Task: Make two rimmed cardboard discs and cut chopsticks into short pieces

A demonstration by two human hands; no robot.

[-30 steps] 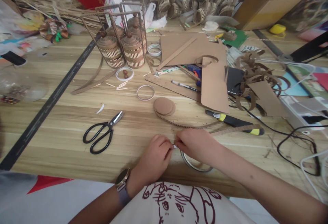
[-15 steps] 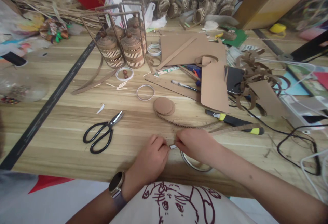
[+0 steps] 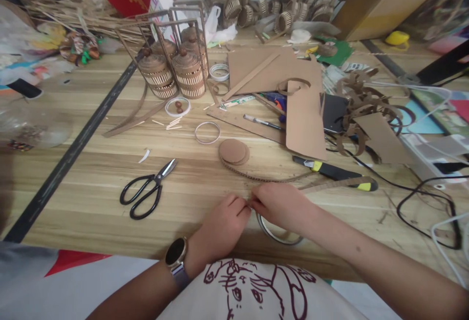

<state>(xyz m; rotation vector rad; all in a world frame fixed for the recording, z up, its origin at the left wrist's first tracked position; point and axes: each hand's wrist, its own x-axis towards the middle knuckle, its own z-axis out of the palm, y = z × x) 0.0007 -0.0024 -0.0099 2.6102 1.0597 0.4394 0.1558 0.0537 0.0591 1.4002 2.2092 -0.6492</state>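
My left hand [image 3: 227, 222], wearing a watch, is closed in a pinch near the table's front edge. Its fingertips meet those of my right hand [image 3: 278, 205], which is closed too. Between them is the end of a tape strip, almost wholly hidden by the fingers. A ring-shaped tape roll [image 3: 269, 236] shows under my right hand, partly covered by it. Just beyond the hands lie stacked cardboard discs [image 3: 233, 150] and a narrow corrugated cardboard strip [image 3: 264, 179]. Black-handled scissors [image 3: 157, 181] rest to the left, blades parted slightly.
A yellow-and-black utility knife [image 3: 342, 176] lies right of the hands, near black cables [image 3: 406, 212]. Cardboard sheets [image 3: 306, 124] and curled strips [image 3: 361, 100] cover the right. Lidded stick baskets [image 3: 188, 73] stand at back left; tape rings [image 3: 207, 133] lie nearer.
My left hand has moved slightly right, up against the right fingertips. The short pale strip that showed between the hands is now covered. My right hand has barely moved.
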